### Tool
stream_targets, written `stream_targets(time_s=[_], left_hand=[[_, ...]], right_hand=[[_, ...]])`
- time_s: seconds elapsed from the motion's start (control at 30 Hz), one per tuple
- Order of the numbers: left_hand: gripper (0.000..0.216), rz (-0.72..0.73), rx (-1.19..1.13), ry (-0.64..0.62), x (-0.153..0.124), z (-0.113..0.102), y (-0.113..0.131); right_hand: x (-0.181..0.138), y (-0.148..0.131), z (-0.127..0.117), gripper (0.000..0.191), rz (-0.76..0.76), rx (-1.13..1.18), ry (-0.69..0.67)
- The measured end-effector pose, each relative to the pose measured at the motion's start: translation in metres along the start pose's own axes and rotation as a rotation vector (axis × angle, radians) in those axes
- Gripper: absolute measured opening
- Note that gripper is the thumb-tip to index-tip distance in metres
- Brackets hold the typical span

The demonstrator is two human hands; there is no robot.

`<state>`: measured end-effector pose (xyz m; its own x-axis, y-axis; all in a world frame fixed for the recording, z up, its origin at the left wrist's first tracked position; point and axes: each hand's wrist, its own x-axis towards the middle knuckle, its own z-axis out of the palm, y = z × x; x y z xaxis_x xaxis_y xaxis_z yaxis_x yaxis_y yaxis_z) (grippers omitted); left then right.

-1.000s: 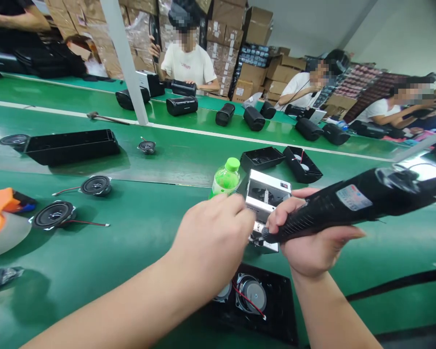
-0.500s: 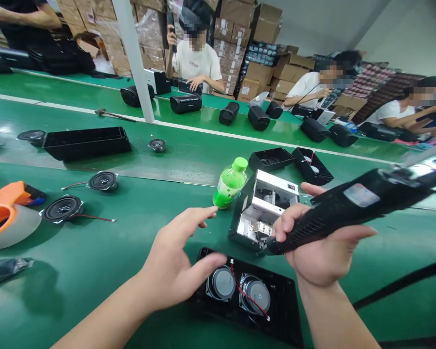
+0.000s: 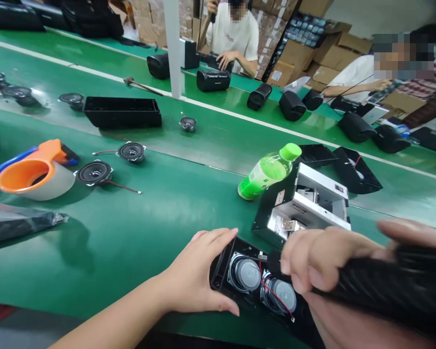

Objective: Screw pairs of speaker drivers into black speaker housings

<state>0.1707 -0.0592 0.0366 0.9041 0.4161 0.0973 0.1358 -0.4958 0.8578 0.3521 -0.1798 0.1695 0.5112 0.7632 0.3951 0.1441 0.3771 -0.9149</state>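
Observation:
A black speaker housing point(image 3: 239, 297) lies on the green bench, with two round speaker drivers point(image 3: 247, 274) and red wires in it. My left hand point(image 3: 196, 271) is around its left end, thumb on the near side and fingers on the far side. In my right hand point(image 3: 323, 264) is a black electric screwdriver point(image 3: 396, 291), blurred and close to the camera. Its tip points down over the far edge of the housing, and the fingers partly hide it. Just behind stands a black and silver screw feeder point(image 3: 301, 208).
A green-capped bottle point(image 3: 269, 172) leans by the screw feeder. An orange tape dispenser point(image 3: 36, 169), loose speaker drivers point(image 3: 94, 173) and a bagged item point(image 3: 18, 223) lie left. Beyond are an open black housing point(image 3: 122, 114), a white post point(image 3: 172, 48) and co-workers point(image 3: 234, 36).
My left hand has come down onto the housing's left end. The screwdriver has swung down and nearer, over the housing. The view has tilted and shifted, so the bench things appear further right.

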Motion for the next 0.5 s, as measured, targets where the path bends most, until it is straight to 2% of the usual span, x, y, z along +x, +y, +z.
stream_targets(time_s=[0.07,0.17,0.3,0.5], left_hand=[[0.136,0.019,0.002,0.017,-0.001,0.0,-0.001],[0.138,0.041,0.005,0.028,-0.001,0.001,-0.001],[0.138,0.078,-0.007,0.035,-0.001,0.002,-0.003],[0.133,0.123,-0.02,0.055,-0.001,0.002,-0.004]], right_hand=[[0.008,0.012,0.015,0.032,-0.042,-0.023,-0.012],[0.014,0.028,0.028,0.048,-0.04,0.004,0.029],[0.013,0.041,0.028,0.053,0.013,0.043,0.014],[0.012,0.045,0.025,0.052,0.046,0.014,-0.015]])
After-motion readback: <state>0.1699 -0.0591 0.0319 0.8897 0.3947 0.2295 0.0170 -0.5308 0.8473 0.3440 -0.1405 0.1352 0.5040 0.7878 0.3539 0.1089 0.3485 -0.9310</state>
